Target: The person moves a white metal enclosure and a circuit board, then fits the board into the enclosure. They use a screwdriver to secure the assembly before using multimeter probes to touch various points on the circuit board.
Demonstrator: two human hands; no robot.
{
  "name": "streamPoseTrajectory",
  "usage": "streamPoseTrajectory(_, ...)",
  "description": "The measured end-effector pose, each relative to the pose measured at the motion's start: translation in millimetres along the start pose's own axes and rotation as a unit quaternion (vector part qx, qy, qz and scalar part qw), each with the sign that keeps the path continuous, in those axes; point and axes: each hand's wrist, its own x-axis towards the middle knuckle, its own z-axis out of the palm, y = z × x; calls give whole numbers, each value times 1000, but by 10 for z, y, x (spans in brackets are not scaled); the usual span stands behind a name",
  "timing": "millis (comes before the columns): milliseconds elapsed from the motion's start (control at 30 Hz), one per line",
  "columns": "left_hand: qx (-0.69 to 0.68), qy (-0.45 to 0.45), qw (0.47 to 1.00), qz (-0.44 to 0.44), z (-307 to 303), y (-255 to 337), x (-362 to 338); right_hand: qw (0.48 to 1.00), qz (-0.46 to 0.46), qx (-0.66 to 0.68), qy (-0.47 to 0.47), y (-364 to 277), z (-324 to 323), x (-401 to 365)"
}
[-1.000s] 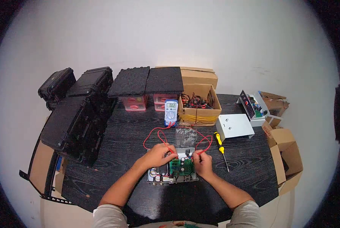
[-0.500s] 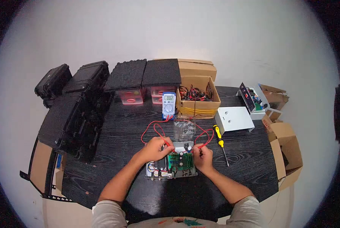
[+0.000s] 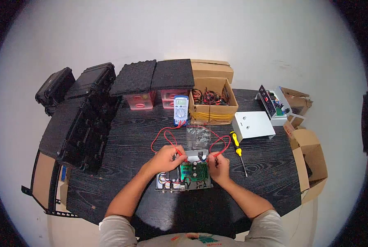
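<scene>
Centrally, shows an open metal chassis [image 3: 167, 184] lying flat on the dark wood-grain table [image 3: 130, 136], near its front edge, with a green circuit board [image 3: 196, 173] seated in the right half.

Grips a red test probe [image 3: 180, 151] in the left hand [image 3: 164, 159], fingers curled shut around it and tip lowered toward the board's upper left corner. Pinches a second red test probe [image 3: 215, 155] in the right hand [image 3: 219, 168], likewise closed, with the tip at the board's upper right edge; exact contact points too small to tell.

Traces the red leads [image 3: 159, 135] in loops from both probes back to a blue-and-yellow digital multimeter [image 3: 180, 110], propped farther back on the table with its display lit; reading not legible.

Places a clear bag of small parts [image 3: 198, 138] between multimeter and chassis, and a yellow-handled screwdriver [image 3: 237, 151] just to the right of the right hand, clear of it.

Includes, farther right, a white metal cover [image 3: 254, 125] and an opened device with a black panel [image 3: 271, 108]. Sets behind these an open cardboard box of cables [image 3: 212, 112], two black foam pads [image 3: 153, 76] over clear plastic containers [image 3: 139, 101], and, at left, black hard cases [image 3: 77, 119].
</scene>
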Motion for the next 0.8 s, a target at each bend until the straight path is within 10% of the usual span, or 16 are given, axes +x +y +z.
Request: streamPoseTrajectory(800,32,-23,999,-17,-26,63,5,1000,-4,2,0,21,7,8)
